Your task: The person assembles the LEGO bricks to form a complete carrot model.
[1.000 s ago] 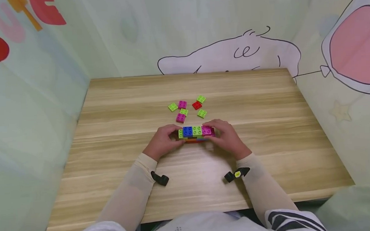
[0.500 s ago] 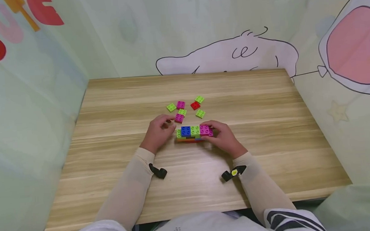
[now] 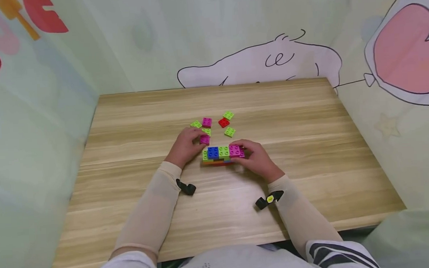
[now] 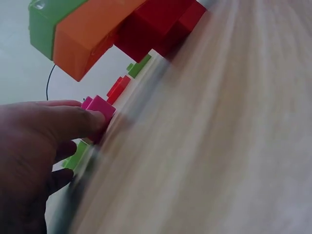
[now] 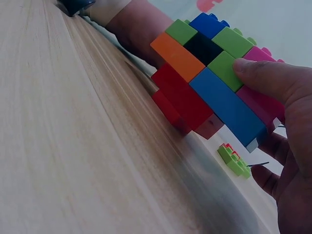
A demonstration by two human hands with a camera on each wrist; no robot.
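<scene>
A stack of toy building bricks [image 3: 223, 152] in blue, lime, magenta, orange and red stands near the middle of the table. My right hand [image 3: 255, 158] grips its right end. In the right wrist view the thumb lies against a lime brick [image 5: 225, 70] and the stack widens upward from a narrow red base [image 5: 170, 111]. Just behind the stack's left end, my left hand [image 3: 186, 146] pinches a loose magenta brick [image 3: 205, 140]. Seen from the left wrist, that brick [image 4: 101, 108] is low at the table surface, partly covered by the fingers.
Beyond the hands lie several loose bricks on the wooden table [image 3: 138, 201]: another magenta brick [image 3: 207, 122], a red brick [image 3: 223, 122], and lime ones, including a lime brick [image 3: 230, 131] at the right. A printed curtain [image 3: 142, 41] borders the table's back.
My left hand has let go of the stack's left end and moved forward to the near magenta brick, which it now pinches. The right hand has stayed on the stack.
</scene>
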